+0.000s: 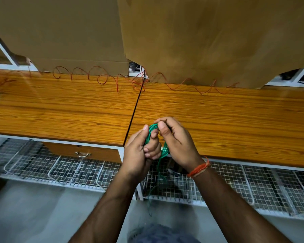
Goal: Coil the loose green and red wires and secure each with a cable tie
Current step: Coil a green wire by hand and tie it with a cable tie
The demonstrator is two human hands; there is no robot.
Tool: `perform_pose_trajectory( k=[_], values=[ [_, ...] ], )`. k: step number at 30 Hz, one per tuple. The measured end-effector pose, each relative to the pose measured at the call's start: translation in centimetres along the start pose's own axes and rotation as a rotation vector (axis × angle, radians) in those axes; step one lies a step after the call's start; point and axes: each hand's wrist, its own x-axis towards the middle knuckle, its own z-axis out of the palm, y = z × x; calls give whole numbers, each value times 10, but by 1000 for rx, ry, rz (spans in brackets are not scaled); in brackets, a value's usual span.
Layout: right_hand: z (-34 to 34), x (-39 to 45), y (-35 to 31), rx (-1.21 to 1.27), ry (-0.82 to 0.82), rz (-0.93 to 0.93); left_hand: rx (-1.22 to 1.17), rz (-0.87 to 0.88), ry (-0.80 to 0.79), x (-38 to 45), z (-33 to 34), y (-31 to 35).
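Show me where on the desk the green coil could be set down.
Bare wood runs across both desk halves, between the front edge and the red wire strung along the back beside the cardboard. That back strip is crowded. Both hands grip the green wire at the front edge.

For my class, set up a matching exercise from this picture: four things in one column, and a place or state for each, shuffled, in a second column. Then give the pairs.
Things
1. green wire
2. red wire
3. drawer handle
4. orange thread band

Places or states
A. strung loose along the back of the desk
B. around the right wrist
C. coiled, held by both hands
D. below the desk's front edge, left of the hands

Pairs: 1-C, 2-A, 3-D, 4-B
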Motion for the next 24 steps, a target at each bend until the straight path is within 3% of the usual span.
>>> perform_pose_trajectory(
  k=[8,14,20,24],
  values=[
    [3,-7,-2,100,100,79,7,28,-74,-2,12,-5],
    [4,-10,3,182,62,86,76,57,-51,-6,14,-7],
    [-1,-20,14,144,-4,91,-98,-10,28,-4,8,-7],
    [-10,-29,22,250,-50,141,-286,-34,126,-1,2,0]
  ],
)
